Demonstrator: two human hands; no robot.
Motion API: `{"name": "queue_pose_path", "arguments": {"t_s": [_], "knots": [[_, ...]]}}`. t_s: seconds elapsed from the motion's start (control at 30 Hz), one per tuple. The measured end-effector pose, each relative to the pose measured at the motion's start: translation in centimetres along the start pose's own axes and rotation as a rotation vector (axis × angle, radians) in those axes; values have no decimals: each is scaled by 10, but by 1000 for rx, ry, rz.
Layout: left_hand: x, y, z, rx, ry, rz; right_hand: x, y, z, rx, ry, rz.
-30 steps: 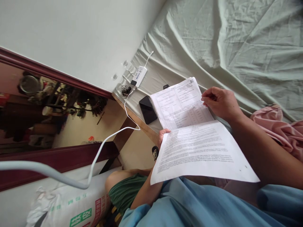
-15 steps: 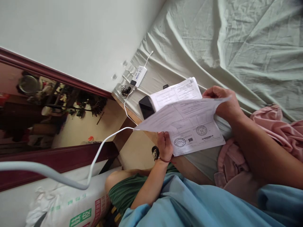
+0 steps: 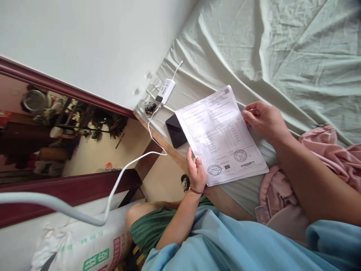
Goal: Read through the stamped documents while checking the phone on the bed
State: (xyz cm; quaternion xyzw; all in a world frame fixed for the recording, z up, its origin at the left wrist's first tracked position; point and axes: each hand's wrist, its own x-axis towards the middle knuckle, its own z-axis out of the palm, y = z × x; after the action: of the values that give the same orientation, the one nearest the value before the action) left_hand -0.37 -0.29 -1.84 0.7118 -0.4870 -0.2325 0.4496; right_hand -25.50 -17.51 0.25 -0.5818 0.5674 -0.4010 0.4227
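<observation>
A sheaf of printed paper sheets lies fairly flat at the bed's edge, its top page bearing two round stamps near the bottom. My left hand holds the lower left edge, thumb on top and fingers at the side and beneath. Just off the right edge is my right hand, fingers loosely curled and slightly apart, with nothing seen between them. A dark phone rests to the left, partly under the papers.
Pale green sheet covers the bed. A white adapter with cable, clear bottles and a dark beaded item lie by the wall. A white cord crosses at left. Pink cloth lies right; a printed sack stands below.
The lifted, curved top sheet has come down flat over the sheaf. My right hand has let go of it and stays beside the edge; my left thumb now shows on top.
</observation>
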Motion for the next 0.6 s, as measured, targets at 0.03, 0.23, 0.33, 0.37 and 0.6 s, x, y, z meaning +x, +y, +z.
{"name": "queue_pose_path", "arguments": {"t_s": [0.03, 0.23, 0.33, 0.37, 0.6], "knots": [[0, 1, 0, 3, 0, 4, 0, 0, -1, -34, -2, 13], [0, 2, -1, 37, 4, 22, -3, -4, -4, -100, 6, 62], [0, 1, -1, 25, -1, 14, -3, -4, -4, -87, -1, 52], [0, 0, -1, 22, 0, 11, -4, -4, -4, -81, -8, 51], [-1, -1, -1, 24, 6, 4, -5, -9, -4, -122, -33, 51]]}}
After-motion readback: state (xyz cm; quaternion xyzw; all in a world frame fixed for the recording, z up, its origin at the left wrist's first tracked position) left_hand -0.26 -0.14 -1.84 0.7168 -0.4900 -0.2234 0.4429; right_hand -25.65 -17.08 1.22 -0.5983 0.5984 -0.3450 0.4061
